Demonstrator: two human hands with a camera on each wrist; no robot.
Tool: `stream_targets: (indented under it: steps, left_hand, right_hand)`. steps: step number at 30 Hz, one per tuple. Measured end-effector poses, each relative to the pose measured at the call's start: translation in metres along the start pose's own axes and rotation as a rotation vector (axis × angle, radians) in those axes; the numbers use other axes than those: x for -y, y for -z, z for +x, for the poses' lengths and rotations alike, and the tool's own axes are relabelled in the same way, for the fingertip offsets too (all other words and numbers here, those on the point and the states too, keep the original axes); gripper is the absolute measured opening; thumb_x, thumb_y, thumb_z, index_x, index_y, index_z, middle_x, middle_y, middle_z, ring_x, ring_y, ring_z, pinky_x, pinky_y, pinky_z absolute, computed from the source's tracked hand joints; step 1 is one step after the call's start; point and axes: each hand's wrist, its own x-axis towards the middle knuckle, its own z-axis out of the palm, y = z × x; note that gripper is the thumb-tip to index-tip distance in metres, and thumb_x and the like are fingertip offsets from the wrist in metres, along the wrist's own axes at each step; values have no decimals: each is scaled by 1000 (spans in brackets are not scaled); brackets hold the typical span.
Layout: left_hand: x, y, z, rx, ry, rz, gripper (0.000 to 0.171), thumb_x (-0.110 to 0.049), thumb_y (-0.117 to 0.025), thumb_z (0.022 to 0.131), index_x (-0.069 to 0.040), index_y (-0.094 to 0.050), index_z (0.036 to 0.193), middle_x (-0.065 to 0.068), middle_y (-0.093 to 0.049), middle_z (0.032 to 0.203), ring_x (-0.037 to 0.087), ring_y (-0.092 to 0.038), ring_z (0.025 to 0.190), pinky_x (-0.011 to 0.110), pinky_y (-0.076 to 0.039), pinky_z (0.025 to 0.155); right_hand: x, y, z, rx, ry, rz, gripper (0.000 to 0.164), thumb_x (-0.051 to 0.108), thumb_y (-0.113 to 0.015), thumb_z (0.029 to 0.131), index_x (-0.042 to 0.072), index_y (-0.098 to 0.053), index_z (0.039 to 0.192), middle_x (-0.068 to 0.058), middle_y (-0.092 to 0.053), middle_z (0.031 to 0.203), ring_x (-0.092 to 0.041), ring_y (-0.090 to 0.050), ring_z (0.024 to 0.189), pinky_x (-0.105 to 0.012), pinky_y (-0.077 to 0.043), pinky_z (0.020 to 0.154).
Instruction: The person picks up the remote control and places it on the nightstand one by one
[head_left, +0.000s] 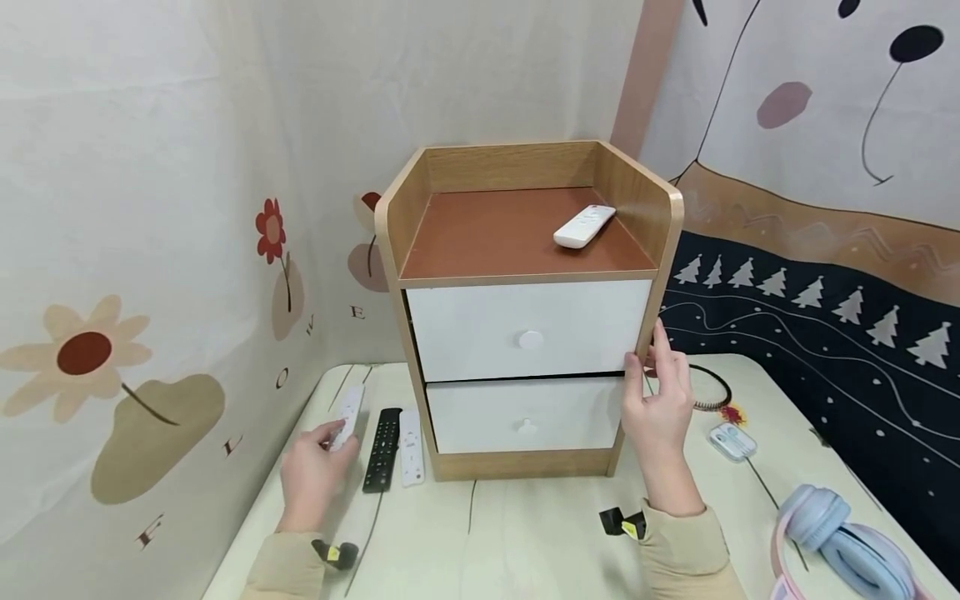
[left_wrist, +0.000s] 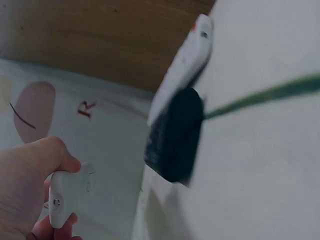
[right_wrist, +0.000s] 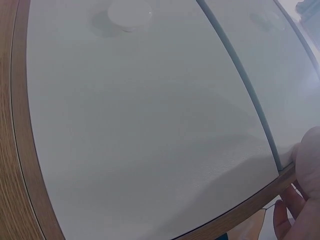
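Observation:
My left hand (head_left: 313, 475) holds a white remote control (head_left: 347, 417) by its sides, tilted up, just left of other remotes. In the left wrist view the thumb lies on one edge of that remote (left_wrist: 67, 195) and fingertips show at the other. My right hand (head_left: 663, 417) grips the right front edge of a small wood-trimmed cabinet (head_left: 525, 462), thumb at the front and fingers along the outer side. The cabinet has two white drawers, upper drawer (head_left: 465, 333) and lower drawer (head_left: 472, 421), both pushed in. Another white remote (head_left: 585, 227) lies on its brown top.
A black remote (head_left: 382, 450) and a white remote (head_left: 412, 446) lie left of the cabinet. On the right are an earphone case (head_left: 732, 442), blue headphones (head_left: 847, 533) and a dark coiled band (head_left: 720, 392). Printed cloth (head_left: 150, 208) hangs behind the table.

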Motion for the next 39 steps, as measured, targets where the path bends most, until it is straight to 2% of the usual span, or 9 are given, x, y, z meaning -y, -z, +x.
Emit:
stream_targets:
  steps: [5,9,15,19,24,30,36,39]
  left_hand:
    - [-23,13,4,-130,-81,-37,37,-25,-87,88,-12,-84,122,20,-79,102,35,-73,89,45,-47,73]
    - [-45,27,7,-195,-148,-59,34,-23,-89,85,-11,-86,117,19,-78,97,34,-74,86,44,-46,73]
    - [-80,50,10,-250,-209,-106,32,-20,-90,84,-8,-86,113,17,-75,96,31,-73,81,22,-46,64]
    - [-102,61,15,-285,-269,-149,30,-19,-91,84,-6,-86,110,15,-74,93,26,-69,78,13,-42,62]
    - [-127,75,22,-352,-355,-212,26,-17,-91,83,-4,-86,105,16,-73,86,14,-60,74,9,-37,65]
    - [-151,91,25,-390,-396,-288,26,-17,-91,83,-4,-86,106,15,-74,88,-6,-54,74,5,-40,65]
    - [-178,109,27,-402,-422,-370,27,-16,-90,86,-6,-86,110,15,-74,93,-5,-56,77,4,-45,67]
    - [-191,119,31,-425,-426,-413,26,-14,-90,85,-9,-87,110,10,-73,92,-4,-58,76,4,-46,66]
  right_hand:
    - [0,0,0,1,4,-1,63,3,-72,104,7,-52,163,-28,-63,109,-31,-61,96,-4,-43,93]
    - [0,0,-1,4,1,-3,62,2,-72,104,7,-52,163,-28,-63,109,-30,-60,97,-5,-43,92]
    - [0,-1,-1,5,4,-1,62,2,-71,104,7,-52,163,-29,-63,108,-35,-61,97,-5,-43,93]
    - [-1,0,0,0,-1,5,63,2,-71,104,7,-52,163,-30,-62,109,-31,-61,97,-3,-42,94]
    - [-2,1,1,-3,0,7,63,3,-71,104,7,-51,164,-31,-63,108,-22,-58,98,-2,-41,93]
    - [0,0,1,-12,12,1,62,1,-71,104,6,-53,162,-29,-64,107,-33,-60,96,-2,-40,93]
    - [1,0,1,-5,5,5,61,2,-71,104,7,-53,162,-28,-64,108,-34,-60,97,-3,-40,93]
    - [1,-1,1,-3,2,4,62,2,-71,104,7,-53,162,-28,-64,108,-32,-60,97,-2,-40,93]
